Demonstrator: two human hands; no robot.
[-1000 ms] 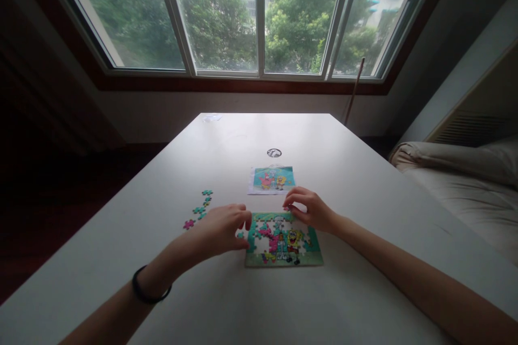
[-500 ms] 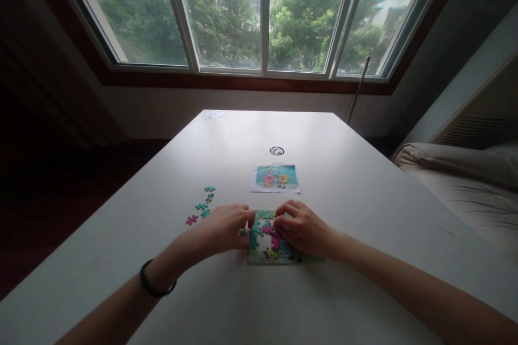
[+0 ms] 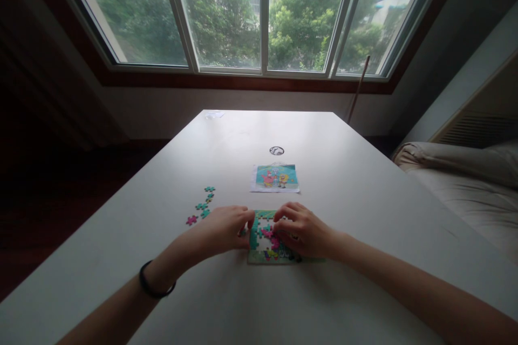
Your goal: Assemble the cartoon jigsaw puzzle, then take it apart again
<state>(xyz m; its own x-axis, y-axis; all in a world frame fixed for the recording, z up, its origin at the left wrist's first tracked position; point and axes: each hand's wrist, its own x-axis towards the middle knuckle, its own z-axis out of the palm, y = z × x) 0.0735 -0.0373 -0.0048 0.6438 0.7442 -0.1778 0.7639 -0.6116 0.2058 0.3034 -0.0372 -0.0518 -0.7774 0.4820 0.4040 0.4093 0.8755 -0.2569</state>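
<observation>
A partly assembled jigsaw puzzle [image 3: 257, 256] lies flat on the white table, with white gaps in its middle and pink, teal and green pieces around them. My left hand [image 3: 226, 228] grips the puzzle's left edge between curved fingers and thumb. A loose teal piece [image 3: 243, 232] shows partly beneath that hand. Over the puzzle's right half, my right hand [image 3: 301, 229] has its fingertips pinched at a pink puzzle piece [image 3: 267, 233] near the middle. The hand covers much of that side, and its fingertips are partly hidden.
Several loose jigsaw pieces [image 3: 201, 206] lie left of the puzzle. Beyond it is a printed cartoon picture [image 3: 277, 178], and farther back a round black-and-white mark [image 3: 277, 151]. Clear plastic [image 3: 213, 115] lies at the table's far left corner. A padded seat [image 3: 457, 172] stands at right.
My right hand's fingers have shifted slightly over the puzzle, and the pink and teal pieces under the fingertips have moved a little to the left. My left hand stays nearly still.
</observation>
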